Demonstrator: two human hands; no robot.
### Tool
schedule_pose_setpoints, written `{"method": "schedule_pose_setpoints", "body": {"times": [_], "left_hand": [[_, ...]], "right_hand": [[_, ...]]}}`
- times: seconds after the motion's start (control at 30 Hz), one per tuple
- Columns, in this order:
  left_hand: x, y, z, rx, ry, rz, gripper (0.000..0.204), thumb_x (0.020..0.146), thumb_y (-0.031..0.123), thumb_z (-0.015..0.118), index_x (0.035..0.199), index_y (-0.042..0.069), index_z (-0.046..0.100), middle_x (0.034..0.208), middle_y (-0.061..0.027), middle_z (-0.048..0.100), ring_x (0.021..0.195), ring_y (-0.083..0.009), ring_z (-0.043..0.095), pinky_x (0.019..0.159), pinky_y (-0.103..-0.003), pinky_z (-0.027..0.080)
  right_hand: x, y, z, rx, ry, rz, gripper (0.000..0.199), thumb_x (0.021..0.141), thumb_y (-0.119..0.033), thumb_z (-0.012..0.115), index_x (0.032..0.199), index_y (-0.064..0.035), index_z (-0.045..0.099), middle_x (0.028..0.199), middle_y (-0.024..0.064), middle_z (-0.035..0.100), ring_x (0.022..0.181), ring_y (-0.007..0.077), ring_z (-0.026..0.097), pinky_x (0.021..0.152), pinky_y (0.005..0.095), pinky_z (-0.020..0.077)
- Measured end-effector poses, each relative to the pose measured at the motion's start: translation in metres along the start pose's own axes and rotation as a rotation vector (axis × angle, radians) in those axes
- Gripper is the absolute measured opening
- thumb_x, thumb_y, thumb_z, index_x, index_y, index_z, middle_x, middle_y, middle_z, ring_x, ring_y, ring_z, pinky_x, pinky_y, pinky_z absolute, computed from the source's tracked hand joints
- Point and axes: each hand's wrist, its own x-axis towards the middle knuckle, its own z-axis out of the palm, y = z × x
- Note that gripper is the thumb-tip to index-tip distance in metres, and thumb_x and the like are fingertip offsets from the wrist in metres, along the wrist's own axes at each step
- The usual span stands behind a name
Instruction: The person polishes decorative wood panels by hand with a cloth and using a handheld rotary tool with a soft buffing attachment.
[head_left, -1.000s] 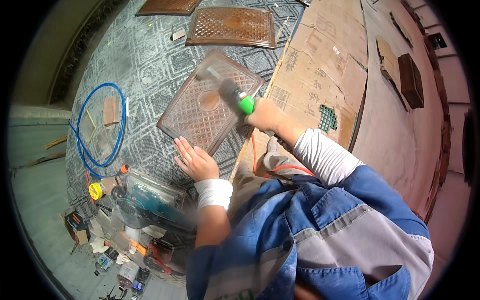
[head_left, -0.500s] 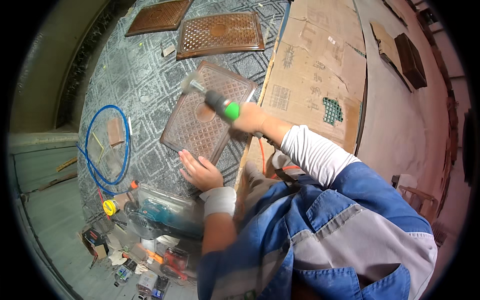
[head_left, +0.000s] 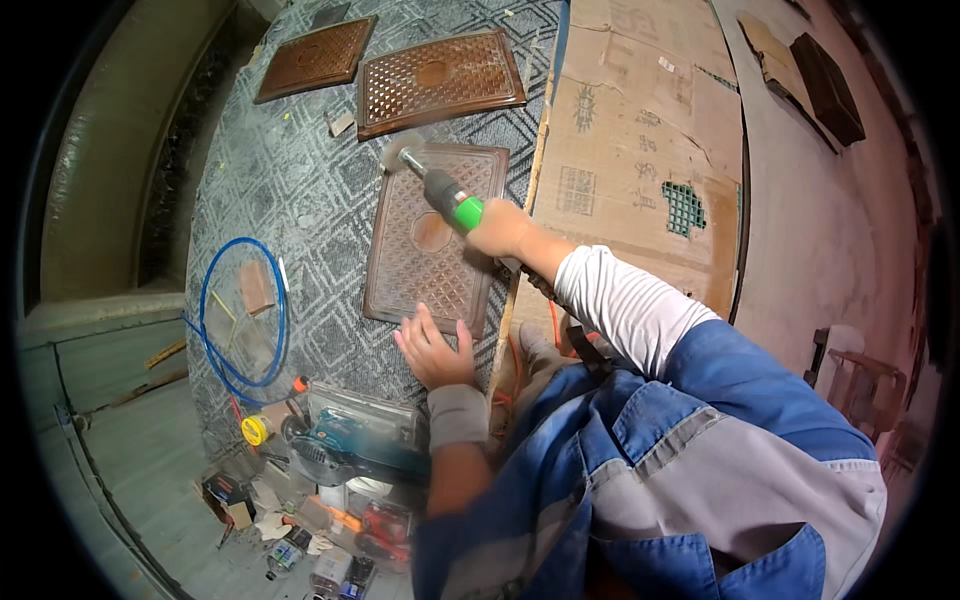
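Observation:
My right hand point(head_left: 498, 230) is wrapped round a green and black power drill point(head_left: 447, 195), with a silver shaft at its front. On the shaft a round attachment point(head_left: 401, 152) is blurred by motion, over the far left corner of a brown panel point(head_left: 470, 180). The panel is rectangular, with a raised diamond lattice and a plain round spot in its middle. My left hand point(head_left: 436, 352) has its fingers spread over the panel's near edge. Whether its palm presses on the panel I cannot tell.
Two more brown panels point(head_left: 440, 78) point(head_left: 318, 58) lie beyond on the patterned grey carpet point(head_left: 320, 190). Cardboard point(head_left: 640, 120) covers the right side. A blue hose point(head_left: 283, 320) is coiled at left; near my left forearm lie a teal power tool point(head_left: 350, 440), a yellow tape roll point(head_left: 256, 430) and bottles point(head_left: 290, 552).
The panel has turned so its long sides run more nearly away from me. The drill's head has shifted to its far left corner, and my left hand has moved slightly right.

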Motion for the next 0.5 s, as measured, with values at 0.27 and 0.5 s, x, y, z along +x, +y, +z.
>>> {"method": "schedule_pose_setpoints", "body": {"times": [0.27, 0.5], "left_hand": [[0.013, -0.006, 0.007, -0.094, 0.019, 0.050, 0.070, 0.089, 0.017, 0.063, 0.150, -0.006, 0.035, 0.156, -0.0233, 0.036, 0.148, -0.0413, 0.031, 0.121, -0.052, 0.027], [0.012, -0.010, 0.011, -0.102, 0.048, 0.071, 0.069, 0.089, 0.017, 0.062, 0.149, -0.006, 0.036, 0.155, -0.0233, 0.038, 0.147, -0.0426, 0.032, 0.120, -0.052, 0.029]], "right_hand": [[-0.007, 0.002, 0.012, -0.047, 0.006, 0.026, 0.034, 0.077, -0.020, 0.064, 0.100, 0.0044, 0.073, 0.100, 0.0265, 0.072, 0.096, 0.0367, 0.073, 0.085, 0.0428, 0.0571], [-0.026, -0.007, 0.019, -0.103, -0.088, -0.016, 0.038, 0.077, -0.020, 0.065, 0.105, 0.0045, 0.071, 0.107, 0.0271, 0.071, 0.103, 0.0378, 0.071, 0.090, 0.0437, 0.0554]]}}
